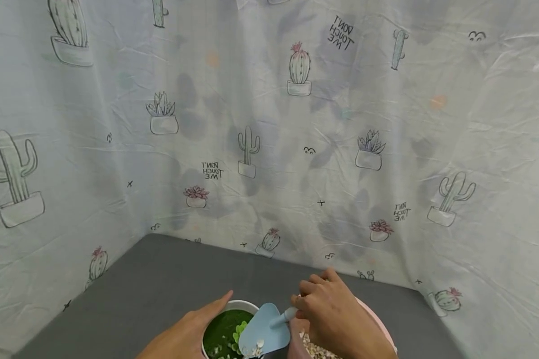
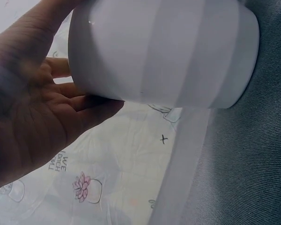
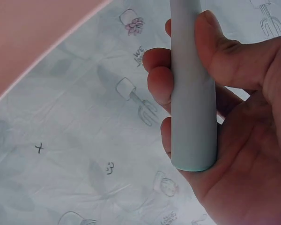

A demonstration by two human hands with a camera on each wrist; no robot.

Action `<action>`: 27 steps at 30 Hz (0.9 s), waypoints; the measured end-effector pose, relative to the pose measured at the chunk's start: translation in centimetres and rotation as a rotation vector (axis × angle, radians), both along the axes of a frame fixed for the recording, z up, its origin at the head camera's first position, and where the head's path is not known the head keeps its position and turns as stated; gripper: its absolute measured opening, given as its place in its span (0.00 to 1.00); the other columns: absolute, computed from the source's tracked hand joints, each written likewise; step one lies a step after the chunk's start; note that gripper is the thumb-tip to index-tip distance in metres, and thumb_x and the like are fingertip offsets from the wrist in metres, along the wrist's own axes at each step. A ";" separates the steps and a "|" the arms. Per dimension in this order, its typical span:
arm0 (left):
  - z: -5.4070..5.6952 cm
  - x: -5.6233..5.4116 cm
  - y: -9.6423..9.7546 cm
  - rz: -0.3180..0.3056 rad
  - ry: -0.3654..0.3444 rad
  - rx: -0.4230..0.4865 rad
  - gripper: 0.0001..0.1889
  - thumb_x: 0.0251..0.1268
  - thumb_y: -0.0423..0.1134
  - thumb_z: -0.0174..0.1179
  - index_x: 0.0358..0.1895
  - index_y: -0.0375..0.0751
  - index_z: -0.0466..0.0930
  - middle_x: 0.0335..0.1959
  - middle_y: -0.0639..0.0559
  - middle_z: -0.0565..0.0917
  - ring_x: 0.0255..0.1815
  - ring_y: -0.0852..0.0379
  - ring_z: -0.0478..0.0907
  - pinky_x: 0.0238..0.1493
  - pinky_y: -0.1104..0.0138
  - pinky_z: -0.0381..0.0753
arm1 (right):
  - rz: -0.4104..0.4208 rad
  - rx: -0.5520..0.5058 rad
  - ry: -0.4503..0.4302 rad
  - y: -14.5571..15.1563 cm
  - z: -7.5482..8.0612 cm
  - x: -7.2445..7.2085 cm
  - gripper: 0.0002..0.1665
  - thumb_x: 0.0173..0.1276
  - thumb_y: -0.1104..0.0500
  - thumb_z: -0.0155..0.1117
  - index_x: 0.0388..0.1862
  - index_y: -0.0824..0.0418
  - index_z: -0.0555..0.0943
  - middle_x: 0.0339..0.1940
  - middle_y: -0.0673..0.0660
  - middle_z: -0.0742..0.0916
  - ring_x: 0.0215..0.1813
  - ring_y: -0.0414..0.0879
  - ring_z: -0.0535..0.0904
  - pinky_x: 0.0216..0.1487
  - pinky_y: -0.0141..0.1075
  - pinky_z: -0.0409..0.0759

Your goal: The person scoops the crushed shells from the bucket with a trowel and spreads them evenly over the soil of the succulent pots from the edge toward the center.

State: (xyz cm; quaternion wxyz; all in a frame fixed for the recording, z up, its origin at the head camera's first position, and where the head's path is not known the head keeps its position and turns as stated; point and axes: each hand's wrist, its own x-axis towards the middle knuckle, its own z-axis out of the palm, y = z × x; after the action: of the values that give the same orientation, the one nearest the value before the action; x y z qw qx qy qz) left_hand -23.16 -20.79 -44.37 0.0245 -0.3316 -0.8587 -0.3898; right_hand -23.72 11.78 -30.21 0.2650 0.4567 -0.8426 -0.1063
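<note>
A small light-blue trowel (image 1: 261, 326) has its blade over the right side of a white pot (image 1: 244, 304), with a few pale pebbles at the blade's tip. My right hand (image 1: 332, 311) grips its handle (image 3: 192, 108), fingers wrapped round it. Inside the pot are a dark green surface and a bright green leafy plant (image 1: 237, 333), partly hidden by the blade. My left hand (image 1: 184, 330) holds the pot from the left, thumb near the rim; its fingers go round the smooth wall (image 2: 164, 51) in the left wrist view.
A pink container (image 1: 375, 319) with small mixed pebbles (image 1: 316, 350) stands right of the pot, partly under my right hand. Both are on a dark grey cloth surface (image 1: 130, 299). A cactus-printed curtain (image 1: 269, 109) hangs behind and at both sides.
</note>
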 end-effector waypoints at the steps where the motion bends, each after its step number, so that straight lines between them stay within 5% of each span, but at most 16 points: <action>1: 0.1 0.0 0.0 -0.002 -0.008 0.005 0.60 0.62 0.69 0.69 0.88 0.60 0.38 0.84 0.37 0.61 0.80 0.42 0.69 0.64 0.50 0.85 | -0.001 0.005 0.016 0.0 0.1 0.1 0.13 0.54 0.57 0.81 0.33 0.38 0.89 0.21 0.38 0.74 0.28 0.34 0.66 0.40 0.33 0.65; 11: 0.1 -0.2 0.3 -0.019 -0.067 0.012 0.58 0.64 0.65 0.69 0.87 0.62 0.37 0.85 0.38 0.59 0.81 0.36 0.65 0.65 0.45 0.83 | 0.034 -0.010 0.147 0.2 0.6 1.0 0.15 0.48 0.54 0.84 0.32 0.39 0.87 0.24 0.39 0.76 0.31 0.36 0.69 0.45 0.37 0.72; 16: -0.1 -0.1 0.2 -0.014 0.008 -0.014 0.57 0.65 0.67 0.67 0.87 0.62 0.38 0.81 0.38 0.65 0.78 0.40 0.70 0.59 0.51 0.85 | 0.044 -0.050 0.161 0.3 0.2 1.4 0.17 0.43 0.53 0.86 0.31 0.40 0.87 0.25 0.39 0.78 0.31 0.35 0.71 0.42 0.37 0.72; 21: -0.6 -0.3 0.0 0.008 0.070 -0.030 0.57 0.65 0.64 0.69 0.87 0.63 0.37 0.77 0.39 0.69 0.73 0.43 0.74 0.52 0.55 0.87 | -0.006 -0.067 0.129 0.3 0.1 1.5 0.17 0.45 0.57 0.84 0.30 0.40 0.86 0.27 0.38 0.81 0.30 0.34 0.69 0.33 0.29 0.61; 27: -0.7 -0.5 -0.1 -0.035 0.095 -0.018 0.57 0.66 0.65 0.68 0.88 0.60 0.38 0.77 0.37 0.68 0.75 0.53 0.73 0.52 0.59 0.86 | -0.011 -0.144 0.118 1.7 -0.2 1.5 0.20 0.44 0.59 0.86 0.31 0.40 0.84 0.27 0.37 0.79 0.30 0.32 0.68 0.31 0.25 0.55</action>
State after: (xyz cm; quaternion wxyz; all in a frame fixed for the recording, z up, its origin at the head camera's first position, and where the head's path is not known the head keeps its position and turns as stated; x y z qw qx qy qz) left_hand -23.67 -20.84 -45.09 0.0555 -0.3649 -0.8541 -0.3665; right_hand -22.18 13.51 -30.38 0.3457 0.4249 -0.8334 -0.0736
